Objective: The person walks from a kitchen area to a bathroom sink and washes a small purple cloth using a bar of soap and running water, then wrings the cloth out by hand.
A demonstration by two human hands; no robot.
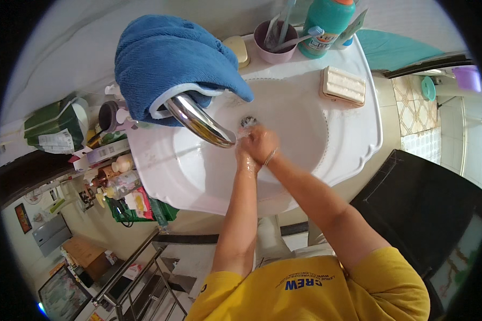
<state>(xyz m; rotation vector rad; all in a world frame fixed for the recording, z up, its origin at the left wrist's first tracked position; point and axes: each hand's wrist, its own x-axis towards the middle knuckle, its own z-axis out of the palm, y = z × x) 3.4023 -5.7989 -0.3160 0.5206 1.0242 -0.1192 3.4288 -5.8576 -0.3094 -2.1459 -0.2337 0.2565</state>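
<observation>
Both my hands are together over the white washbasin, just beside the curved chrome tap. My right hand is closed over my left hand, with a thin bracelet at the right wrist. The left fingers are mostly hidden under the right ones, and motion smears both hands a little. Water wets the hands and the left wrist near the tap's mouth. Beyond them lies the metal drain. A blue towel with a pale border drapes over the tap's upper part.
On the basin's back rim stand a purple cup with toothbrushes, a teal bottle and a pale soap case. A ridged bar-like block sits right. Bottles crowd a green basket at left; a black cabinet stands right.
</observation>
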